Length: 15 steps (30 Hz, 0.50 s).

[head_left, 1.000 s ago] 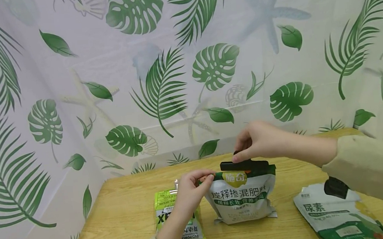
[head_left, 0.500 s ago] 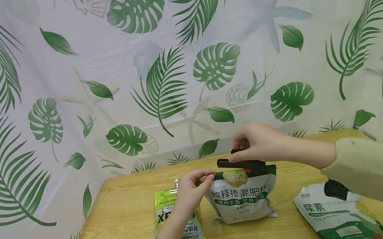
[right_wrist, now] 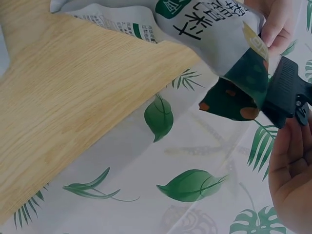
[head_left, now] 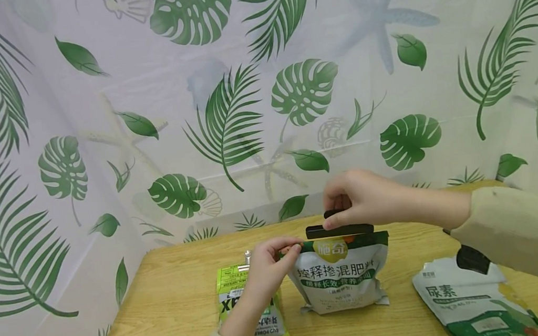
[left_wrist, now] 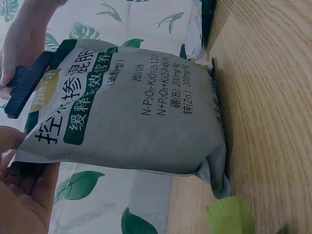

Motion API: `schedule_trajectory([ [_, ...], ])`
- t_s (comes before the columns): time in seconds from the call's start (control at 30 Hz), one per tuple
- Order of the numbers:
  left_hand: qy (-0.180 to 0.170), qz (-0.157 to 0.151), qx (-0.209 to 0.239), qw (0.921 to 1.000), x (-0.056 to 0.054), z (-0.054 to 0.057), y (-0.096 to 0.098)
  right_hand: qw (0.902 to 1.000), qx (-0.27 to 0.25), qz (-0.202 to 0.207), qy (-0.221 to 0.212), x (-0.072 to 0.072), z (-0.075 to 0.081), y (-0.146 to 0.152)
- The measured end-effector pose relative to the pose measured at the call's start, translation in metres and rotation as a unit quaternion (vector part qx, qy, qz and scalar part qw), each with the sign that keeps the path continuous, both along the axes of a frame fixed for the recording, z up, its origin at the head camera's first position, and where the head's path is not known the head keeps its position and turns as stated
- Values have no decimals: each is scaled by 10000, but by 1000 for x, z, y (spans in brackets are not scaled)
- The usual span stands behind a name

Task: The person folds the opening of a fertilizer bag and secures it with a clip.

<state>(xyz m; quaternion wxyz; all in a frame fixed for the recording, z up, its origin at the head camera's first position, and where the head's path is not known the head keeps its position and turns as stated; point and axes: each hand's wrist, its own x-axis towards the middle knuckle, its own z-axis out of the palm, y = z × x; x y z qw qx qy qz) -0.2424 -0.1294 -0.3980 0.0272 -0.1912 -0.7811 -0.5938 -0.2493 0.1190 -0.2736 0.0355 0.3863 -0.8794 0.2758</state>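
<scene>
A white and green fertilizer bag with Chinese print stands upright on the wooden table. My left hand pinches its top left corner between thumb and fingers. In my right hand is a wide black clip, gripped by its handles. The clip lies lengthwise along the bag's top edge, right at the green strip, as the left wrist view also shows. In the right wrist view the clip's long bar overlaps the bag's dark green top, whose far corner sticks out past it.
To the left lies a yellow-green bag with a metal binder clip on its top, partly behind my left forearm. Another white and green bag lies at the right. A leaf-patterned sheet hangs behind the table.
The black clip has shifted slightly left along the bag's top edge with my right hand, tilting and then levelling. My left hand and the bag have stayed in place.
</scene>
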Motion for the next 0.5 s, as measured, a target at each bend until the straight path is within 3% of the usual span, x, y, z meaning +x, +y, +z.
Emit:
schedule_trajectory([
  [0.5, 185, -59, -24, 9998, 2, 0, -2, 9981, 263, 195, 522, 2, 0, -7],
])
